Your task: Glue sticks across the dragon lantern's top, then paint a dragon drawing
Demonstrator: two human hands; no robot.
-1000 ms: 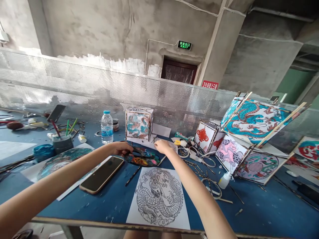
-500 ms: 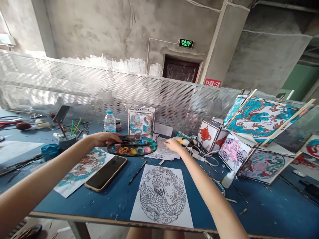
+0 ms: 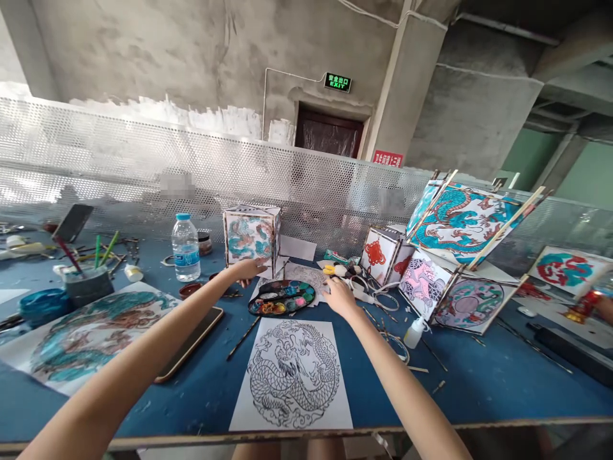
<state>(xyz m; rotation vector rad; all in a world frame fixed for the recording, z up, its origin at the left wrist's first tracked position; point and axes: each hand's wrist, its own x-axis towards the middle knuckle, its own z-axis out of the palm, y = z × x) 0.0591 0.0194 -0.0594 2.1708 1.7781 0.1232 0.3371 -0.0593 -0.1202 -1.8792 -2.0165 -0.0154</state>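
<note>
My left hand (image 3: 248,271) hovers by the lower front of a small paper lantern (image 3: 251,236), fingers loosely apart and apparently holding nothing. Just right of it, a paint palette (image 3: 282,299) with many smeared colours lies on some printed sheets. At the edge of those sheets (image 3: 316,280), my right hand (image 3: 339,296) rests with its fingers apart, close to the palette's right end. Nearest me lies an uncoloured dragon line drawing (image 3: 293,377) on white paper. A thin brush (image 3: 243,337) lies to its left.
Left are a painted dragon sheet (image 3: 96,332), a phone (image 3: 191,345) partly under my forearm, a brush pot (image 3: 89,286) and a water bottle (image 3: 186,249). Right are painted lanterns (image 3: 469,220), a white glue bottle (image 3: 414,333) and coiled cable (image 3: 385,298). A perforated metal screen (image 3: 215,185) stands behind.
My left hand has let go of the palette and moved right and slightly down. The palette now lies further right. The camera has turned to the right; my right hand stays near the sheets.
</note>
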